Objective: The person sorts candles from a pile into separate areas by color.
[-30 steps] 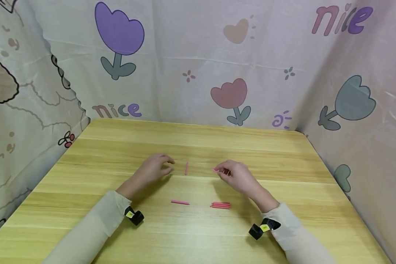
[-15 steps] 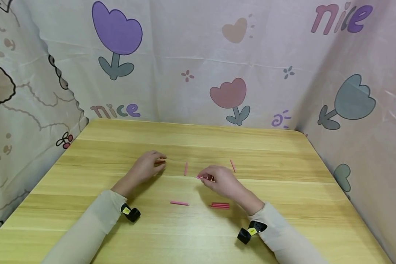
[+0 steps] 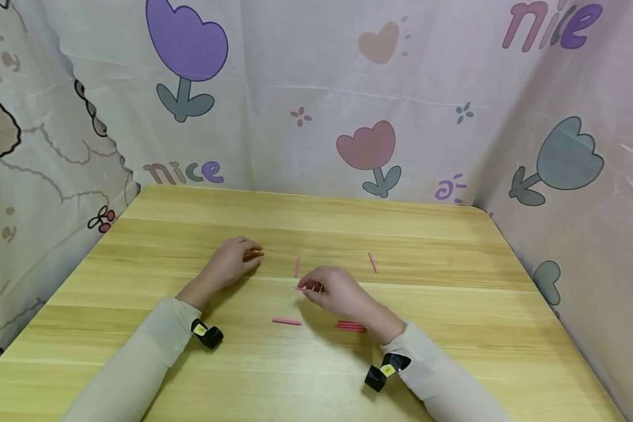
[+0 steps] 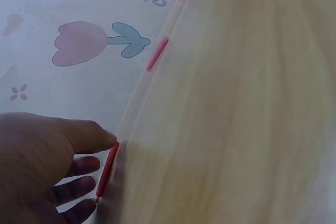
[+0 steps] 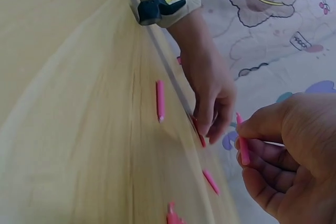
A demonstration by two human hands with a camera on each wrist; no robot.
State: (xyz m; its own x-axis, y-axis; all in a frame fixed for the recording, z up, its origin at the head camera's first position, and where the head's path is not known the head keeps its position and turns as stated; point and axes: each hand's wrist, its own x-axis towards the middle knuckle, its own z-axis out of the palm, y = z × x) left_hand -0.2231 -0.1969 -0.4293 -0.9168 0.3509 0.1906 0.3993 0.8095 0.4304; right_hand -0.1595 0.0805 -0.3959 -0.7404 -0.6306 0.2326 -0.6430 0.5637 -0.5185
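Note:
My right hand [image 3: 332, 290] pinches a thin pink stick with a narrow tip [image 5: 243, 150] between thumb and fingertips, over the middle of the table. My left hand [image 3: 232, 259] is to its left, low over the wood, fingers loosely bent. The left wrist view shows a darker pink stick [image 4: 107, 170] right at those fingertips; in the head view the hand hides it. Between the hands, a pink stick [image 3: 297, 266] lies pointing away from me. Another stick [image 3: 373, 262] lies farther right, and one more [image 3: 287, 322] lies sideways nearer to me.
A small bundle of pink sticks [image 3: 350, 326] lies on the wooden table [image 3: 427, 363], partly overlapped by my right wrist. A printed cloth [image 3: 279, 64] hangs behind the table and along its sides. Each sleeve carries a black wrist camera [image 3: 207, 334].
My right hand has moved left with its stick, uncovering a stick that lies at the right. My left hand has drawn slightly left and back from the upright-lying stick.

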